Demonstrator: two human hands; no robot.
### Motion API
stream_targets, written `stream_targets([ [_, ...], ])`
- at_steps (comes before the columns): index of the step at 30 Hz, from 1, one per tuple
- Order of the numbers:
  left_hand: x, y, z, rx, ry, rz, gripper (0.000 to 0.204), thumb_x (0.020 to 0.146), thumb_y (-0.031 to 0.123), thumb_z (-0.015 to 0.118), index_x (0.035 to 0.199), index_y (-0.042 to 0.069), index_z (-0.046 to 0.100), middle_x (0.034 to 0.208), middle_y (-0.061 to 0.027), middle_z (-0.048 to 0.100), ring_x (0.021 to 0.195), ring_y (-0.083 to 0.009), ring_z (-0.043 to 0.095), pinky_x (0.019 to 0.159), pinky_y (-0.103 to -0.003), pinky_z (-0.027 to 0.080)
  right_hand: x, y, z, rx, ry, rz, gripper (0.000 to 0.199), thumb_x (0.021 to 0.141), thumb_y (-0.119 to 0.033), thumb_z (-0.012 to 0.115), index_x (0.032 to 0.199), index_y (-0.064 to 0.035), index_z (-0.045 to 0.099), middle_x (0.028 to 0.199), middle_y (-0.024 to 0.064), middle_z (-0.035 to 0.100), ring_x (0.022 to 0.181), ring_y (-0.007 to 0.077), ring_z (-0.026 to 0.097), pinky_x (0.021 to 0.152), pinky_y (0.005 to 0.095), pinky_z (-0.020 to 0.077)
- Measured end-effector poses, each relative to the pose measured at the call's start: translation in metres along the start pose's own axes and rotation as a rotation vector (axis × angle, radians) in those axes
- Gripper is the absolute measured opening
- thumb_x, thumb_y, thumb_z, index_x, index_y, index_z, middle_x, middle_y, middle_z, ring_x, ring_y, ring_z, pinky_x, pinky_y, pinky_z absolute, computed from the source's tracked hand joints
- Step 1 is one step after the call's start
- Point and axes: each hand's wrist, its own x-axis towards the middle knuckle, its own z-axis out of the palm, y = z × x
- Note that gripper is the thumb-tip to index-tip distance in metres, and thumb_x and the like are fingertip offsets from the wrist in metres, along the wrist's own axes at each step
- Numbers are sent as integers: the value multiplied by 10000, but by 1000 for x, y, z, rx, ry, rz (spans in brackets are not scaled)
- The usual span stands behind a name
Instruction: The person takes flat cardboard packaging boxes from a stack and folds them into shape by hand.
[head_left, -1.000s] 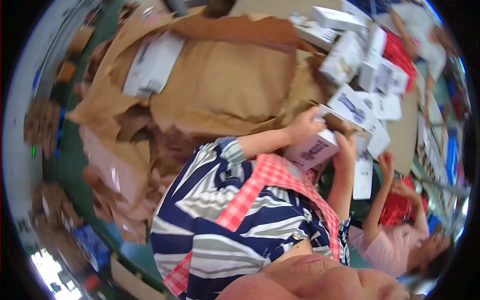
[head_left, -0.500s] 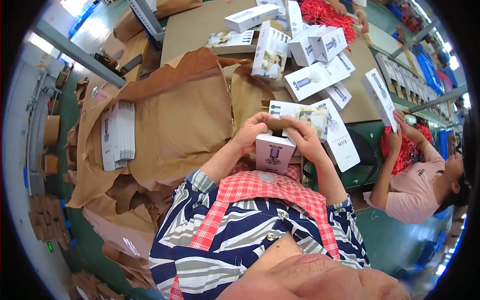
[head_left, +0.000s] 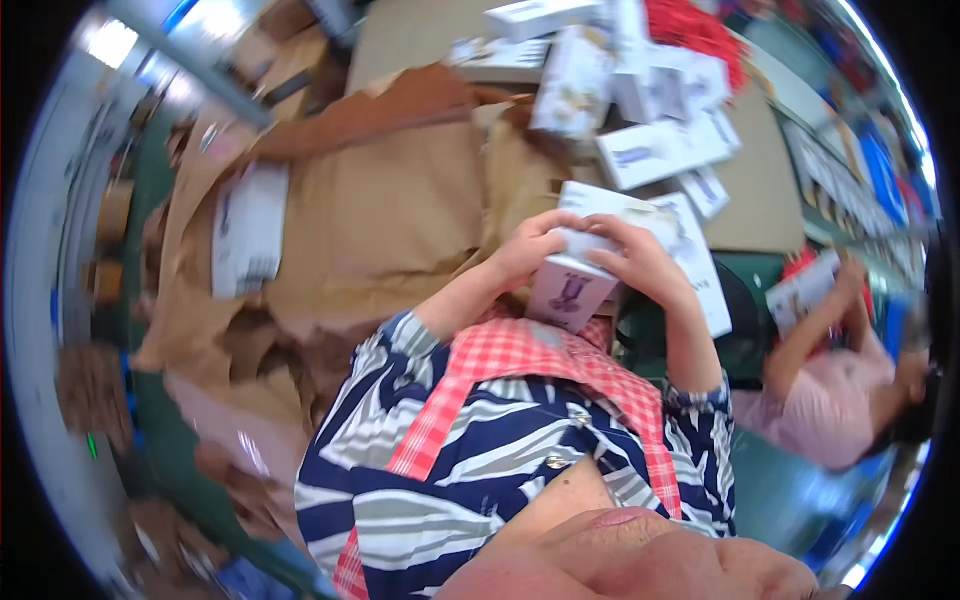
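Close in front of my apron is a white fan box (head_left: 570, 295) with a purple-grey fan printed on its face. My left hand (head_left: 533, 248) grips its upper left edge, fingers bent over the top. On the other side my right hand (head_left: 645, 262) has its fingers curled onto the top end and its thumb against the box. A white surface shows between the hands; whether the top end is fully closed I cannot tell. Just beyond my hands lie a white box (head_left: 600, 200) and a longer white fan box (head_left: 705, 268), partly covered by my right hand and arm.
A heap of white fan boxes (head_left: 640, 150) lies on the table (head_left: 765, 170), with red shredded filler (head_left: 700, 35) behind. At left, brown wrapping paper (head_left: 400, 190) holds a stack of flat white cartons (head_left: 250, 230). A co-worker (head_left: 820, 400) at right handles another box (head_left: 800, 290).
The brown cardboard between my hands no longer shows; white is there instead. My fingers have moved down onto the box top. The co-worker's box has lowered and tilted. The whole view has shifted and blurred.
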Motion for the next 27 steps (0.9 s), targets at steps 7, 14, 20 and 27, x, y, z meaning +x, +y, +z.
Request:
stream_targets([
  [7,-65,33,-88,271,596,555,232,915,155,474,1077,20,571,1015,-66,602,925,-133,545,809,-290,448,-23,38,-25,-53,288,41,555,804,-163,632,1298,-12,429,1263,172,495,1188,283,460,1000,388,353],
  [14,-223,39,-285,-647,1381,916,212,889,243,525,996,62,503,878,-55,546,818,-188,515,700,-323,447,-36,100,-48,1423,288,-13,578,949,-317,454,1347,73,299,1361,209,401,1276,367,373,1064,448,314],
  [20,-242,65,-343,-845,1450,750,380,803,455,631,1032,186,491,867,15,511,778,-149,432,567,-286,362,-2,43,61,904,216,326,410,958,-199,472,1280,52,432,1220,185,537,1067,259,573,896,334,468],
  [27,-260,87,-361,-729,1534,398,568,734,545,666,1136,183,494,1138,-43,447,903,-213,396,730,-368,365,1,44,80,854,60,374,355,946,-148,490,1247,41,476,1137,157,587,978,198,602,845,292,487],
])
